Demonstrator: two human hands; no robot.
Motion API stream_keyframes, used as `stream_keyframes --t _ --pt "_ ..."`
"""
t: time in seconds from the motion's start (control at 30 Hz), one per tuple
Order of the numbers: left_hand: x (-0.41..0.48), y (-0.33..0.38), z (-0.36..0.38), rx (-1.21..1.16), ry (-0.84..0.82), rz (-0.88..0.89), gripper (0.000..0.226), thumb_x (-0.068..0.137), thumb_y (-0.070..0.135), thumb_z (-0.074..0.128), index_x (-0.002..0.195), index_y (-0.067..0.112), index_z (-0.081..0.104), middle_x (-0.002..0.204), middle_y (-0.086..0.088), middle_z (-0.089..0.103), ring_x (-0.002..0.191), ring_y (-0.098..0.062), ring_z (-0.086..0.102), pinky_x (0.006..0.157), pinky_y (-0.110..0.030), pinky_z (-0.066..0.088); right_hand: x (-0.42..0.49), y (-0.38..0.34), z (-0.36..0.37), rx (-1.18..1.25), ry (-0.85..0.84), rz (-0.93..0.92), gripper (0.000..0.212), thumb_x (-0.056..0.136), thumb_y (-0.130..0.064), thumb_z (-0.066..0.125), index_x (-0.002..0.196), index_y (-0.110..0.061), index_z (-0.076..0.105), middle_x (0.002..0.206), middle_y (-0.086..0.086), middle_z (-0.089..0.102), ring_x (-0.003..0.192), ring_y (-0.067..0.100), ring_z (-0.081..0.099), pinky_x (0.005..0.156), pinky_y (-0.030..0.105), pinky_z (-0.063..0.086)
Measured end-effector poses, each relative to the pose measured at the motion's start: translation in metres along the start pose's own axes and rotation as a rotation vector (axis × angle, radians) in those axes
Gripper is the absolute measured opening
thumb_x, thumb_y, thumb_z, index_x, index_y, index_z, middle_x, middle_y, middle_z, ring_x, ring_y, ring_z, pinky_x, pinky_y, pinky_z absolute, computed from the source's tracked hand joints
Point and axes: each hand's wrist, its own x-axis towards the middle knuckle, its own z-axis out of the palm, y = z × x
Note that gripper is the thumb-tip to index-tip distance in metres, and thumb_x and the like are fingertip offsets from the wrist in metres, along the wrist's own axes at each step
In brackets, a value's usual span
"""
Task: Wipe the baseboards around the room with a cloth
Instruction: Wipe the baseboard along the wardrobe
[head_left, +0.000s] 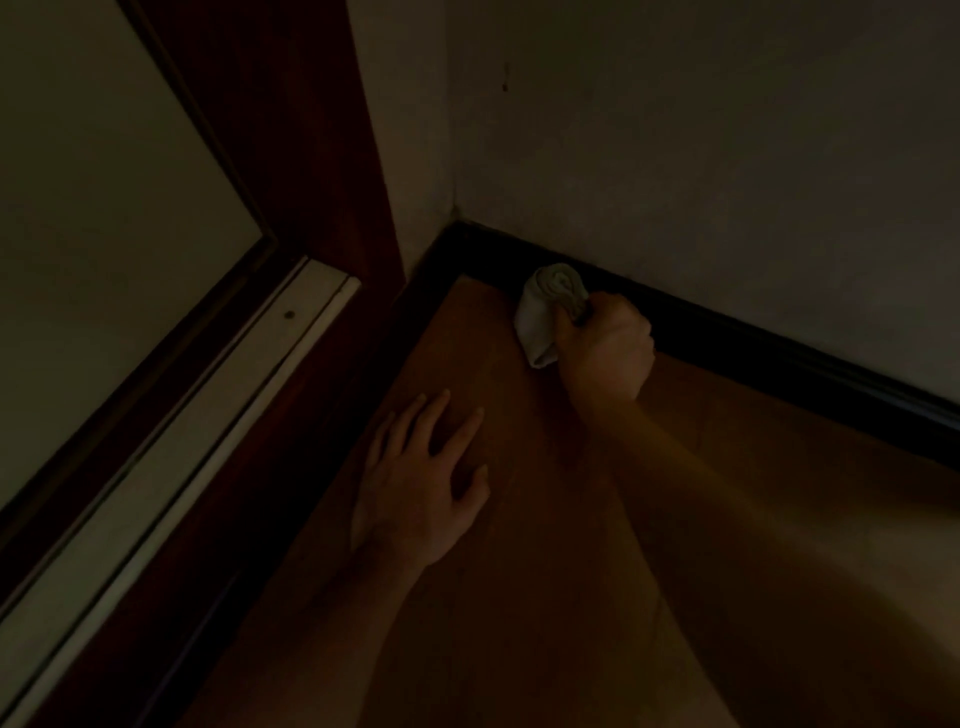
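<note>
The right hand (605, 343) grips the rolled cloth (550, 306) against the dark baseboard (779, 353) near the corner; soft and light, it seems best held bunched; the left hand (421, 488) rests spread on the floor (519, 597).

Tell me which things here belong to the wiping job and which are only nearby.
Job: cloth, gripped by the right hand; black baseboard it presses on.
Only nearby: left hand flat on the floor; door frame; wall.
</note>
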Motion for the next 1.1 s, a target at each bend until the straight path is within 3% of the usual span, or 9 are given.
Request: stream_keyframes --t 0.1,0.37,0.5,0.6,0.77,0.97,1.1 --pt "-0.001 -0.001 0.001 0.007 0.009 0.006 0.066 0.091 0.065 0.029 0.153 0.044 0.031 0.165 0.002 0.022 0.151 -0.021 0.017 0.122 -0.045 0.015 -0.001 0.015 -0.01 -0.022 0.012 0.03 0.038 0.089 -0.042 0.061 0.068 -0.012 0.052 0.077 0.005 0.059 0.068 0.019 0.054 0.057 0.027 0.035" --pt "-0.001 0.0 0.001 0.004 0.005 0.0 0.066 0.091 0.065 0.027 0.153 0.044 0.03 0.165 0.003 0.022 0.152 -0.021 0.017 0.122 -0.045 0.015 0.0 0.017 -0.012 -0.008 -0.01 -0.023 0.042 0.088 -0.042 0.062 0.062 -0.017 0.041 0.074 0.003 0.051 0.067 0.023 0.055 0.056 0.03 0.039" --pt "0.0 -0.001 0.001 0.024 -0.008 -0.003 0.066 0.092 0.067 0.025 0.154 0.045 0.028 0.166 0.002 0.021 0.152 -0.023 0.018 0.121 -0.047 0.016 -0.004 0.053 -0.034 -0.002 0.065 0.023 0.038 0.087 -0.039 0.064 0.063 -0.013 0.05 0.073 0.003 0.054 0.065 0.022 0.057 0.054 0.027 0.038" --pt "0.0 -0.002 0.002 0.03 -0.004 0.003 0.067 0.091 0.066 0.024 0.154 0.044 0.03 0.165 0.001 0.023 0.151 -0.025 0.019 0.119 -0.049 0.017 -0.007 0.068 -0.048 -0.025 0.105 0.045 0.034 0.086 -0.038 0.065 0.069 -0.011 0.057 0.075 0.004 0.058 0.066 0.022 0.058 0.056 0.032 0.047" --pt "0.001 -0.001 0.003 0.02 -0.001 0.007 0.066 0.091 0.064 0.027 0.153 0.042 0.034 0.164 0.0 0.026 0.15 -0.025 0.022 0.118 -0.051 0.022 -0.002 0.06 -0.041 -0.014 0.078 -0.02 0.035 0.087 -0.036 0.067 0.067 -0.012 0.052 0.074 -0.002 0.048 0.065 0.017 0.051 0.055 0.026 0.032" --pt "0.0 -0.001 0.003 0.026 0.022 0.014 0.065 0.091 0.063 0.032 0.152 0.041 0.037 0.162 -0.001 0.029 0.148 -0.025 0.024 0.117 -0.049 0.022 -0.005 0.068 -0.044 -0.021 0.115 0.021 0.034 0.087 -0.034 0.065 0.065 -0.013 0.05 0.073 -0.001 0.048 0.064 0.02 0.052 0.055 0.027 0.033" --pt "0.0 0.001 0.003 0.013 0.024 0.01 0.065 0.091 0.061 0.034 0.152 0.04 0.039 0.162 -0.001 0.03 0.148 -0.026 0.025 0.117 -0.052 0.025 -0.001 0.044 -0.027 -0.016 0.057 -0.017 0.038 0.088 -0.036 0.065 0.063 -0.013 0.047 0.073 -0.003 0.045 0.063 0.016 0.047 0.049 0.021 0.019"
